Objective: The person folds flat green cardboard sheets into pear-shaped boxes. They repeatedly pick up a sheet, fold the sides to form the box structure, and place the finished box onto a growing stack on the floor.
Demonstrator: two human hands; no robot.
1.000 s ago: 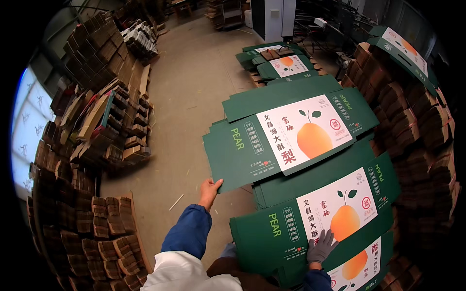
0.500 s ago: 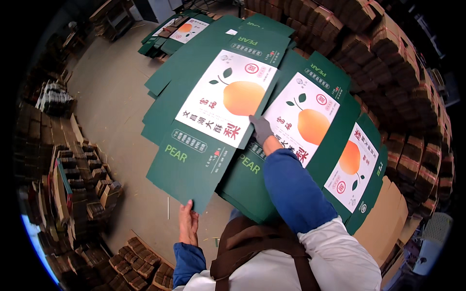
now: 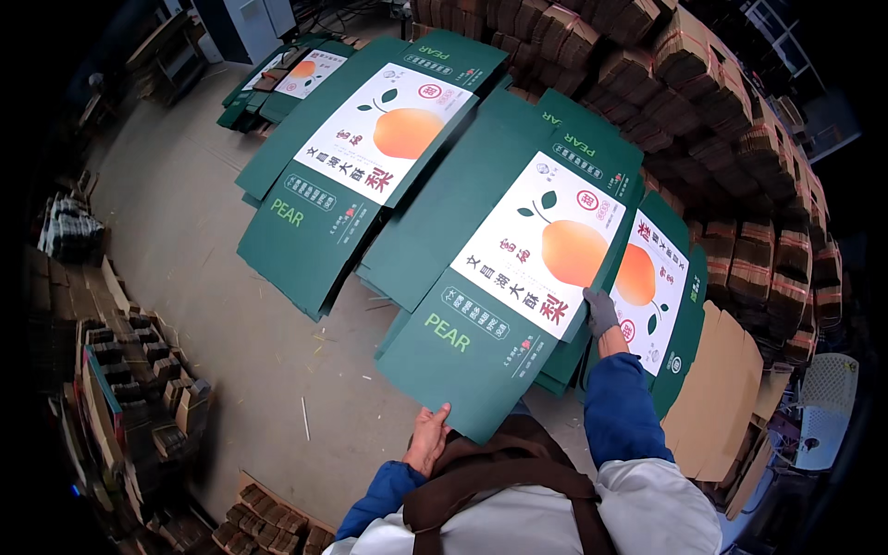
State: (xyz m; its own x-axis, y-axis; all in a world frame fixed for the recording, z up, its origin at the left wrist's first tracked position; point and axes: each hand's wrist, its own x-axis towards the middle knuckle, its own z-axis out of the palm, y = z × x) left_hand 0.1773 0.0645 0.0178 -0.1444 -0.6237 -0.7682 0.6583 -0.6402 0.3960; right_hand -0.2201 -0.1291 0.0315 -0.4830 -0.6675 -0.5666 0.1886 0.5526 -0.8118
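A large green cardboard box blank (image 3: 435, 199) with a white panel and a printed pear lies over a pile of similar blanks in front of me. My left hand (image 3: 428, 437), bare, pinches its near edge at the lower corner. My right hand (image 3: 601, 312), in a grey glove, grips its right edge beside the white panel; the fingertips are partly hidden. Flaps of the green blanks below (image 3: 552, 118) show past its far and right edges. I cannot tell whether the held blank rests fully on them.
Another pile of green blanks (image 3: 305, 199) stands to the left, with a smaller one (image 3: 310, 74) behind. At the right lie a printed blank (image 3: 652, 287) and plain brown cardboard (image 3: 717, 388). Bundled brown cardboard (image 3: 680, 74) is stacked behind; more bundles (image 3: 259, 518) sit at the lower left.
Both hands have carried the held blank rightward from over the left pile onto the middle one, covering most of the printed blank there. A printed blank now shows atop the left pile.
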